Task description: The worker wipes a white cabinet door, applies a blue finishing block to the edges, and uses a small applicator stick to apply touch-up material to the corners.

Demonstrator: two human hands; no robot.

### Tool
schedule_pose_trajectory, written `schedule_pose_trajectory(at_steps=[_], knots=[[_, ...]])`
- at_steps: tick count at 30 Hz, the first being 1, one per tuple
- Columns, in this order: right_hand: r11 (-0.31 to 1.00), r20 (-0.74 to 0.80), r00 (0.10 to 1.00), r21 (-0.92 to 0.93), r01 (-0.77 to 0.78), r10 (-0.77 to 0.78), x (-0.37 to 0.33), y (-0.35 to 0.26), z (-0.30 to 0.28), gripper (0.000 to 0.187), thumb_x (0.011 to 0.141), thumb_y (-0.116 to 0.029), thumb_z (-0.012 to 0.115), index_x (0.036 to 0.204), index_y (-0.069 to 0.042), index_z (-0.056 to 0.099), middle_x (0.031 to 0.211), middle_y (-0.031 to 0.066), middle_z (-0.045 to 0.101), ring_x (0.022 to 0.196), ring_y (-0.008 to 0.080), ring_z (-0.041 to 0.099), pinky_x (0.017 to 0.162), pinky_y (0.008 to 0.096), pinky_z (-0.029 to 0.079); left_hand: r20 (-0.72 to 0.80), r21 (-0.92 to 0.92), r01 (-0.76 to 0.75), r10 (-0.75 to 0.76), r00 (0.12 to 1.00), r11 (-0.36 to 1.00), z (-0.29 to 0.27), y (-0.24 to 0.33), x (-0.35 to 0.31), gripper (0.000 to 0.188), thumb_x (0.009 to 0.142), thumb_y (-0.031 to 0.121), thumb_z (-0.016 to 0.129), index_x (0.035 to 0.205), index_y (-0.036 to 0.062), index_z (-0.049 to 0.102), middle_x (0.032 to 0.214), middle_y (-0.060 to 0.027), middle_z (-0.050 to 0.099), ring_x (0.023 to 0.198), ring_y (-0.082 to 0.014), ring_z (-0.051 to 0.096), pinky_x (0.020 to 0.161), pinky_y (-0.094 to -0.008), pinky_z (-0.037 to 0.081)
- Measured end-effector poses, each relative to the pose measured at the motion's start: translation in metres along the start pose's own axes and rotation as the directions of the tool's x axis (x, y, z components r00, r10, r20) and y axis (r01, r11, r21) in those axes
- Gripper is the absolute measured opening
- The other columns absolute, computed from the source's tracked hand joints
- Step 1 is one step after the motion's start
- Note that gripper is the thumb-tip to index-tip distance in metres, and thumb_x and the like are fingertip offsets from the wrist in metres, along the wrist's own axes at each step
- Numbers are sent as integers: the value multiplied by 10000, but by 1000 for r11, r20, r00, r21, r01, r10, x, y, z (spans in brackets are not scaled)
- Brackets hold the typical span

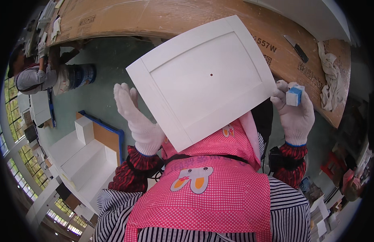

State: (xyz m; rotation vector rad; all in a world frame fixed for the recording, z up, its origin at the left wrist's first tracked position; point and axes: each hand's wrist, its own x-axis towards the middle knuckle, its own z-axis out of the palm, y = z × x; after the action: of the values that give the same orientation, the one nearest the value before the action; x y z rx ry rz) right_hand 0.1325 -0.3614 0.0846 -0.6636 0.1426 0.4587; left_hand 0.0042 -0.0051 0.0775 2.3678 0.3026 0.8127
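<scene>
A white rectangular cabinet door panel (199, 80) with a recessed centre and a raised frame lies tilted in front of my apron, partly over the table edge. A small dark red dot marks its middle. My left hand (134, 117), in a white knit glove, is beside the panel's left edge with its fingers stretched out; the thumb side is partly hidden, and whether it touches the panel is unclear. At the panel's right corner my right hand (293, 117), gloved too, grips a small blue-and-white block (295, 96) between thumb and fingers.
A cardboard-covered table (114, 20) runs across the far side. A dark-handled scraper-like tool (297, 50) and a crumpled white cloth (331, 76) lie on its right. White boxes or panels (86, 157) stand at left. Another person (35, 76) works far left near a blue bucket (83, 76).
</scene>
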Motion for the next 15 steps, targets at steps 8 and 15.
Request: schedule_pose_trajectory(at_steps=[8,15], knots=[[963,209,954,121,-243,214,3,23,54,532,992,-380,616,1258,78,566,1483,380,465,1340,476,552,1109,564,473,550,-110,834,-666,504,540,-23,-1,-4,550,947,96,733,1424,-61,509,1317,-157,652,1170,-238,671,980,-342,549],[782,10,800,-217,-584,600,-14,70,128,464,968,-170,642,1302,136,545,1486,341,500,1341,424,567,1148,532,437,633,-146,735,-508,584,663,-30,4,2,298,1019,224,584,1176,-18,658,1091,-112,736,955,-225,725,823,-370,592]])
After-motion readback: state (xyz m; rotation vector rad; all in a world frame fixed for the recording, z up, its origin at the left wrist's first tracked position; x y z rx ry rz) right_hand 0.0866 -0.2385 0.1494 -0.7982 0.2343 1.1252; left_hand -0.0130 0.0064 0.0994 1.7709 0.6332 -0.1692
